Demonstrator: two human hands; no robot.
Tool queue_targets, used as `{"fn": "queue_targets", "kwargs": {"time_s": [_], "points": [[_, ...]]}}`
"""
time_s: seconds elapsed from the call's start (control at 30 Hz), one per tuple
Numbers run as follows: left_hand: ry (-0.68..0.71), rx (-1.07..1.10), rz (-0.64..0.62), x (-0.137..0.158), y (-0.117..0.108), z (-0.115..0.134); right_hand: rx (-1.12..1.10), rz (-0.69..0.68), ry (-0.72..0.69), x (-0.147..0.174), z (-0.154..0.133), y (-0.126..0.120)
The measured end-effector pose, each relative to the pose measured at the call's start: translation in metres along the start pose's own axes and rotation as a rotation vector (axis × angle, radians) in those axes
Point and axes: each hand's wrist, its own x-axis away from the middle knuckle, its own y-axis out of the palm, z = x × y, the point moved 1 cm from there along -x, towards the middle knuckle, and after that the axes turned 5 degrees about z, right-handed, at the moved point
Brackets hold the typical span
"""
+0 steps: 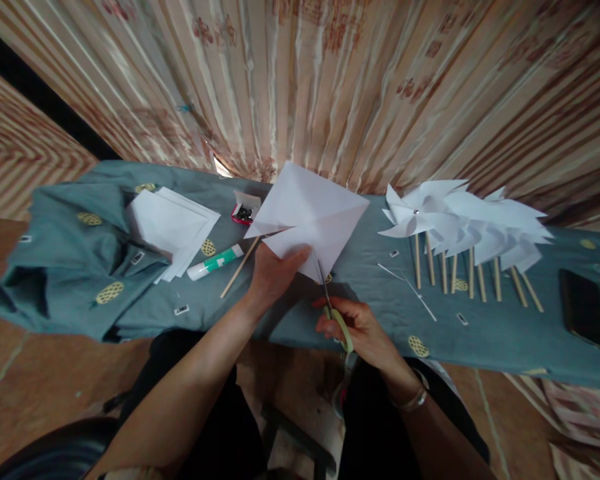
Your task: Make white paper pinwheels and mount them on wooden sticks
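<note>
My left hand (276,272) grips a square sheet of white paper (310,207) by its lower edge, thumb on top. One slit runs inward from the sheet's left corner, and crease lines cross its middle. In my right hand (353,328) is a pair of scissors (341,328) with light green handles. Their blades meet the paper near its bottom corner, pointing up toward the centre. A wooden stick (240,268) lies just left of my left hand, its upper end under the paper.
Left are a stack of white paper (173,223), a glue stick (215,261) and a small red box (245,208) of dark pins. Right are several paper pinwheels (460,220) on sticks, thin paper strips (419,297) and a phone (585,308). A curtain (300,87) hangs behind the cloth-covered table (300,333).
</note>
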Motion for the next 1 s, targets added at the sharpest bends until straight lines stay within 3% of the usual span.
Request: {"fn": "queue_targets", "kwargs": {"time_s": [0.5,0.77,1.0], "points": [[0.067,0.032,-0.027,-0.003,-0.003,-0.009,-0.085,0.042,0.094,-0.002,0.001,0.003],[0.002,0.025,-0.039,0.003,0.001,-0.008,-0.024,0.03,0.05,-0.002,0.0,0.001],[-0.003,0.037,-0.016,0.002,-0.001,-0.01,-0.092,0.057,0.097,-0.002,-0.006,0.005]]}}
